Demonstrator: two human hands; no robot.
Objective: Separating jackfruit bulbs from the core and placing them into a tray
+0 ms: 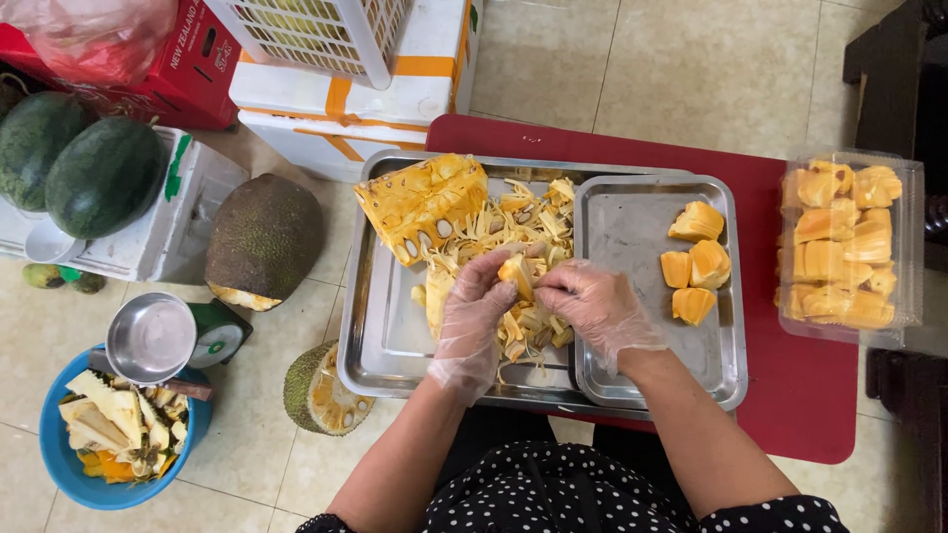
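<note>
Over two steel trays [395, 336], both gloved hands [474, 321] [592, 306] pinch one jackfruit pod [516, 273].

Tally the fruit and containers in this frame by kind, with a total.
Watermelons: 2
Jackfruit pieces with rind: 3
Cleaned pods on the small tray: 4
Steel trays: 2
Clear boxes of pods: 1
Blue basins of scraps: 1
Total: 13
The left hand and right hand hold one more pod.
</note>
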